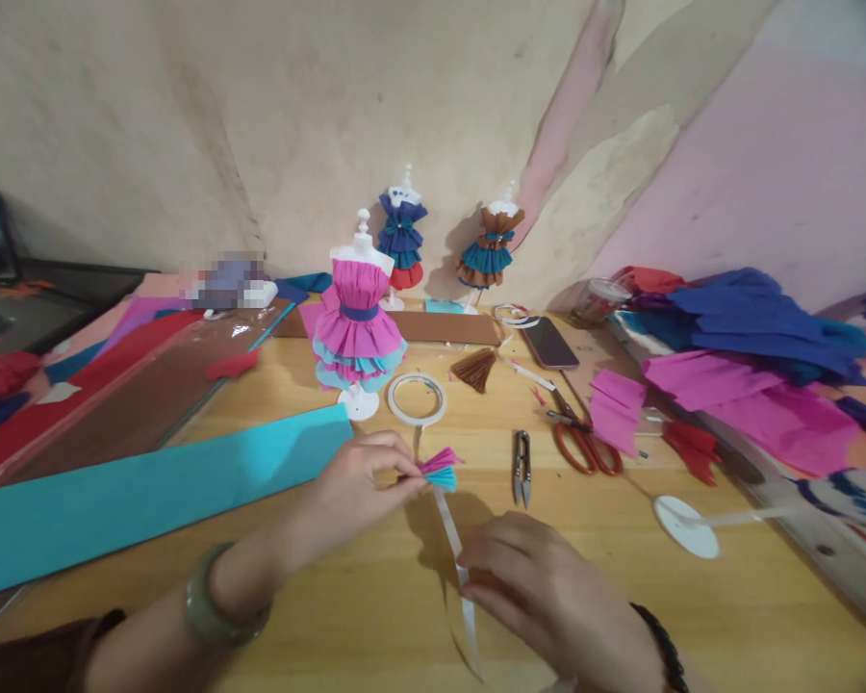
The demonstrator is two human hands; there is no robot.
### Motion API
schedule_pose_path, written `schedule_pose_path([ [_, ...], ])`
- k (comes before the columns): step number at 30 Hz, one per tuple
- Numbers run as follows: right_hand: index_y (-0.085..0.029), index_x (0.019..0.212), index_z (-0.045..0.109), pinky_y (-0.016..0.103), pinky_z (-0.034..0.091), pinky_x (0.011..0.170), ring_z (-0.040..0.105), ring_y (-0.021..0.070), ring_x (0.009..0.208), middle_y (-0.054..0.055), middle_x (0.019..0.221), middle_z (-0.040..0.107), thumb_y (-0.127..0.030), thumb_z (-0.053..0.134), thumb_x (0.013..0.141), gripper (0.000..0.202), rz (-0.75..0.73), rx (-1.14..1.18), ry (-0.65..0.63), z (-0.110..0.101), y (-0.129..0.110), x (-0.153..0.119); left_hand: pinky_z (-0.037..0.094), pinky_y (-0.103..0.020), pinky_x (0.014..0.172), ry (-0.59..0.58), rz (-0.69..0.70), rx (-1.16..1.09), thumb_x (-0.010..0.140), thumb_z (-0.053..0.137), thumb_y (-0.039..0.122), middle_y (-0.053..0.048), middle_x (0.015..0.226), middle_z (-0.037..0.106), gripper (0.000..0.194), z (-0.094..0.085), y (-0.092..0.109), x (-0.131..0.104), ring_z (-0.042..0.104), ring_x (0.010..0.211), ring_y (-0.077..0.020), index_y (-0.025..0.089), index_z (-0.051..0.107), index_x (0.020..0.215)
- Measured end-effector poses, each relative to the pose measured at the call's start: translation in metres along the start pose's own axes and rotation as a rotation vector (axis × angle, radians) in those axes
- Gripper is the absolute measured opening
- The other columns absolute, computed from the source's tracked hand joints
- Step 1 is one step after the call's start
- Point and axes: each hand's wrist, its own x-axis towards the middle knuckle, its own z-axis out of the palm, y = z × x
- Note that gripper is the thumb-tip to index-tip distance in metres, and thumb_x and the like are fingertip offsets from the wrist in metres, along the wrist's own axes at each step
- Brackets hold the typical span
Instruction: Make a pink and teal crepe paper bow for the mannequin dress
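Note:
My left hand (375, 476), with a green bangle at the wrist, pinches a small pleated piece of pink and turquoise paper (442, 470) that fans out to the right. Below it hangs a narrow whitish tape strip (448, 525). The fingers of my right hand (523, 577) are closed on the strip's lower part. A roll of white tape (417, 399) lies just beyond my left hand. Behind that stands a small white dress form (361, 318) in a pink and turquoise ruffled dress with a dark blue belt.
Two more dressed forms (402, 231) (492, 241) stand by the wall. Thread snips (522, 469), orange-handled scissors (584, 438) and a phone (550, 343) lie right of centre. A turquoise strip (159, 491) spans the left; coloured paper (757, 327) is piled at right.

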Motion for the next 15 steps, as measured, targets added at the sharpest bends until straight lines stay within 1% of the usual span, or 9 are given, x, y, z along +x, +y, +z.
schedule_pose_path([
  [2, -0.02, 0.097, 0.065, 0.03, 0.048, 0.069, 0.062, 0.0179, 0.076, 0.004, 0.081, 0.069, -0.02, 0.052, 0.095, 0.013, -0.061, -0.053, 0.089, 0.002, -0.002, -0.002, 0.049, -0.025, 0.073, -0.024, -0.114, -0.155, 0.079, 0.068, 0.019, -0.002, 0.079, 0.068, 0.008, 0.01, 0.003, -0.001, 0.064, 0.076, -0.0139, 0.016, 0.07, 0.072],
  [4, -0.018, 0.097, 0.065, 0.03, 0.048, 0.068, 0.061, 0.0171, 0.073, 0.005, 0.078, 0.069, -0.017, 0.048, 0.096, 0.017, -0.112, -0.098, 0.139, 0.006, -0.002, -0.003, 0.049, -0.026, 0.069, -0.096, -0.205, -0.269, 0.078, 0.067, 0.021, -0.003, 0.079, 0.068, 0.01, 0.021, 0.004, -0.001, 0.064, 0.074, -0.0145, 0.015, 0.07, 0.07],
  [7, -0.017, 0.095, 0.066, 0.03, 0.048, 0.065, 0.06, 0.0168, 0.069, 0.005, 0.075, 0.068, -0.017, 0.045, 0.097, 0.021, -0.146, -0.17, 0.145, 0.016, -0.002, -0.006, 0.049, -0.026, 0.068, -0.162, -0.292, -0.266, 0.077, 0.066, 0.022, -0.004, 0.078, 0.068, 0.01, 0.035, 0.0, 0.001, 0.063, 0.074, -0.0159, 0.015, 0.071, 0.071],
  [10, -0.015, 0.1, 0.066, 0.03, 0.049, 0.063, 0.06, 0.0168, 0.066, 0.006, 0.075, 0.068, -0.015, 0.044, 0.096, 0.022, -0.164, -0.247, 0.131, 0.024, -0.003, -0.011, 0.048, -0.027, 0.067, -0.183, -0.393, -0.264, 0.077, 0.065, 0.022, -0.003, 0.074, 0.067, 0.011, 0.041, -0.005, 0.004, 0.063, 0.07, -0.0155, 0.014, 0.07, 0.07],
  [12, -0.013, 0.109, 0.064, 0.031, 0.049, 0.062, 0.061, 0.0174, 0.066, 0.007, 0.074, 0.069, -0.013, 0.045, 0.095, 0.023, -0.191, -0.305, 0.133, 0.025, -0.005, -0.016, 0.047, -0.026, 0.065, -0.196, -0.4, -0.262, 0.076, 0.065, 0.021, -0.002, 0.073, 0.067, 0.011, 0.041, -0.006, 0.006, 0.062, 0.068, -0.0148, 0.014, 0.07, 0.069],
  [15, -0.009, 0.117, 0.061, 0.032, 0.05, 0.06, 0.063, 0.0188, 0.067, 0.01, 0.076, 0.071, -0.011, 0.043, 0.094, 0.029, -0.235, -0.411, 0.142, 0.024, -0.009, -0.024, 0.045, -0.024, 0.061, -0.2, -0.365, -0.2, 0.076, 0.064, 0.018, -0.001, 0.069, 0.066, 0.011, 0.038, -0.004, 0.007, 0.059, 0.066, -0.014, 0.015, 0.07, 0.067],
])
